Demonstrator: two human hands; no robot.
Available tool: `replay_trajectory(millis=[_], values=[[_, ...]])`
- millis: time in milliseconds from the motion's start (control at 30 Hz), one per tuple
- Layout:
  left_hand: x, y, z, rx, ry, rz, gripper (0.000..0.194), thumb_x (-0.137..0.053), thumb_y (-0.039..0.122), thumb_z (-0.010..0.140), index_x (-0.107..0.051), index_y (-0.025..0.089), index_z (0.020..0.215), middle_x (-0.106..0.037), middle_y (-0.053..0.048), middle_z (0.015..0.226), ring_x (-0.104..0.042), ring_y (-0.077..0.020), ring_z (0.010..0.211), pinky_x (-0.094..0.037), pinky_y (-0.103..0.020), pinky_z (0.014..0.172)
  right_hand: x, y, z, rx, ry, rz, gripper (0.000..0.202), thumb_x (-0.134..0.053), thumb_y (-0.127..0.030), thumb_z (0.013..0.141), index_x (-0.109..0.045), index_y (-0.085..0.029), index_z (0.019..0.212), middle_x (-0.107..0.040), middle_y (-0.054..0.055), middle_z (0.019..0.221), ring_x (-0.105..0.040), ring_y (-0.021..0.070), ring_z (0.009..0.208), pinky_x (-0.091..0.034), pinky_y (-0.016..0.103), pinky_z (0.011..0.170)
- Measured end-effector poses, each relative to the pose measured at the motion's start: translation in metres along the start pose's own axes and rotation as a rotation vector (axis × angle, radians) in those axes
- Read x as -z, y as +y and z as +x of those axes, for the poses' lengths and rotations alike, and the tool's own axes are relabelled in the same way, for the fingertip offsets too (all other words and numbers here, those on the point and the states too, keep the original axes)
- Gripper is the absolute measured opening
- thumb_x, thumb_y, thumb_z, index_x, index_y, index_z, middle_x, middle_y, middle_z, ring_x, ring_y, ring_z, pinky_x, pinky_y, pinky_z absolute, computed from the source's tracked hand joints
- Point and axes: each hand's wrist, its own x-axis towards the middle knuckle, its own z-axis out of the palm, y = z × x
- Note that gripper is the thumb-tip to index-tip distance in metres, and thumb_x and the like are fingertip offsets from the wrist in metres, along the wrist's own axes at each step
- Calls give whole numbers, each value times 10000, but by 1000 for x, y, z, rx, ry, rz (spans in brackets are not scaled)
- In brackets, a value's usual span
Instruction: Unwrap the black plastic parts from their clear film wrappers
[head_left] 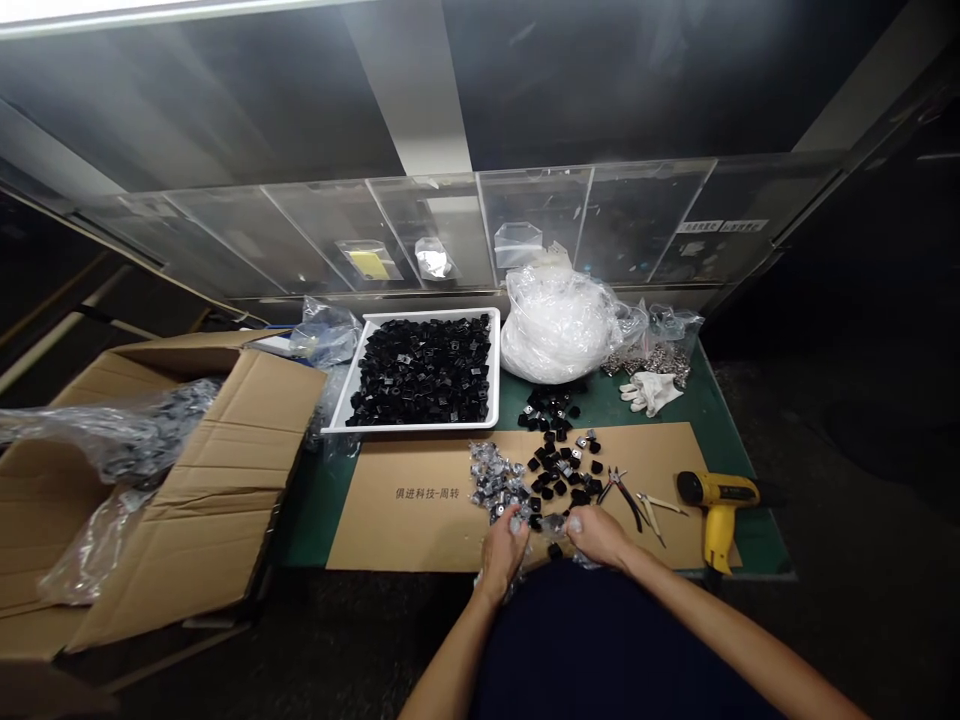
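My left hand [505,548] is closed at the front edge of a cardboard sheet [409,535], pinching clear crumpled plastic. Opposite it, my right hand [600,535] is also closed on plastic. A stretch of clear plastic bag [553,523] shows between the two hands; what it contains is hard to make out. Just beyond my left hand lies a pile of small parts in clear wrapping [496,475]. Loose black parts [559,465] are scattered ahead of both hands, some with metal faces. To the right of my right hand are dark-handled cutters [628,498] and pale-handled pliers [654,518].
A white tray [495,370] full of black parts stands behind the cardboard. Right of it sit a large bag of white material [559,325], bagged metal parts [670,350] and a white glove [650,393]. A yellow heat gun [720,515] lies right; an open carton [217,480] stands left.
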Motion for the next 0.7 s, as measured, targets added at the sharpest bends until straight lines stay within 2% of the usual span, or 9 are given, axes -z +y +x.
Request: replay_trajectory(millis=[67, 100, 200, 333, 400, 467, 533, 633, 700], values=[[-3, 6, 1, -168, 33, 177, 474, -573, 369, 811, -568, 267, 1274, -660, -83, 1126, -581, -255, 1029, -376, -317, 903, 3, -1, 1, -24, 29, -18, 135, -596, -294, 788, -693, -207, 751, -731, 71, 809, -632, 197, 757, -351, 247, 634], [-3, 8, 2, -224, 38, 263, 446, -558, 344, 824, -578, 267, 1263, -655, -86, 1134, -578, -252, 1034, -368, -319, 913, 6, -2, 1, -42, 53, -31, 141, -583, -291, 793, -688, -203, 758, -727, 70, 802, -628, 191, 742, -351, 245, 632], [-3, 13, 8, -219, 46, 395, 286, -515, 297, 848, -670, 214, 1073, -663, -102, 1057, -584, -244, 978, -373, -320, 887, 15, -7, 0, -100, 160, -53, 159, -544, -276, 796, -677, -191, 775, -704, 52, 756, -609, 167, 682, -352, 234, 614], [10, 18, 13, -114, 32, 81, 237, -564, 385, 814, -670, 180, 867, -669, -62, 863, -591, -213, 837, -400, -283, 786, 29, -8, -2, -57, 261, 48, 225, -588, -270, 726, -694, -218, 918, -712, 25, 870, -610, 157, 740, -374, 216, 635], [18, 22, 13, -68, -8, -71, 293, -605, 450, 766, -653, 165, 817, -659, -40, 762, -589, -194, 746, -416, -264, 717, 32, -5, 0, -73, 256, 96, 241, -602, -261, 697, -693, -217, 916, -707, 11, 829, -593, 149, 697, -371, 212, 608], [27, 28, 9, -33, -60, -143, 374, -618, 514, 736, -645, 153, 831, -660, -35, 737, -585, -179, 681, -427, -254, 657, 29, -1, 3, -115, 216, 154, 230, -592, -242, 690, -688, -207, 897, -685, -11, 732, -558, 133, 618, -360, 206, 566], [35, 35, 2, 29, -148, -299, 422, -657, 532, 699, -641, 146, 869, -669, -36, 758, -585, -166, 654, -431, -247, 625, 24, 2, 6, -117, 156, 236, 265, -561, -224, 711, -690, -215, 942, -683, -23, 719, -548, 125, 592, -374, 204, 564], [42, 48, -9, 120, -290, -550, 413, -720, 492, 671, -608, 153, 876, -654, -17, 752, -563, -136, 616, -419, -229, 594, 16, 1, 8, -59, 66, 362, 311, -548, -259, 763, -705, -222, 1029, -725, 6, 862, -613, 153, 696, -447, 233, 659], [45, 54, -16, 128, -348, -628, 378, -721, 466, 694, -573, 161, 861, -628, 3, 728, -532, -112, 589, -403, -217, 581, 14, -2, 8, 1, 10, 415, 371, -605, -339, 764, -695, -210, 1100, -728, 36, 991, -642, 191, 822, -480, 272, 758]])
